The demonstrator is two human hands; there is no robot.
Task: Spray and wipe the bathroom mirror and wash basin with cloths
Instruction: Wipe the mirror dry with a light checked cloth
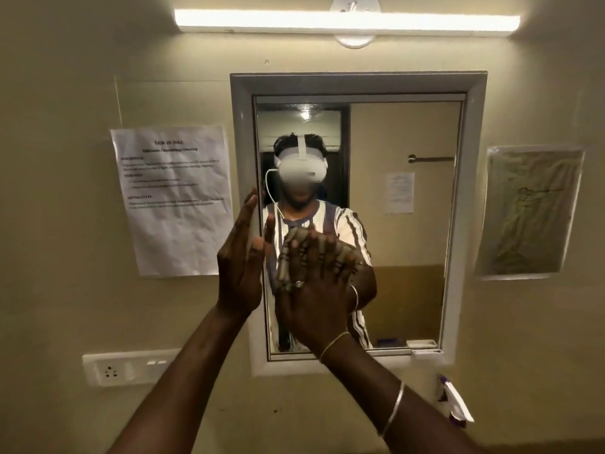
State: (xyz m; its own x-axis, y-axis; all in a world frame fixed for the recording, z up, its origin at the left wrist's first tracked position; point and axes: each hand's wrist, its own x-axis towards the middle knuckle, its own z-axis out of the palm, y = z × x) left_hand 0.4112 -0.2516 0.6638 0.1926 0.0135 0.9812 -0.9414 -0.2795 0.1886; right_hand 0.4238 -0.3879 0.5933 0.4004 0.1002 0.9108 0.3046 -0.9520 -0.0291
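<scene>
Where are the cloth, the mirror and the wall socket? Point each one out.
cloth (296,235): head view, its upper edge against the glass.
mirror (399,290): head view, bare glass in the lower right part.
wall socket (110,371): head view, the pin holes on the plate.

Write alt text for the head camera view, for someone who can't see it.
A person's right hand presses a cloth flat against the framed mirror, while the left hand is raised open by the mirror's left edge. A printed notice hangs on the wall to the left.
</scene>
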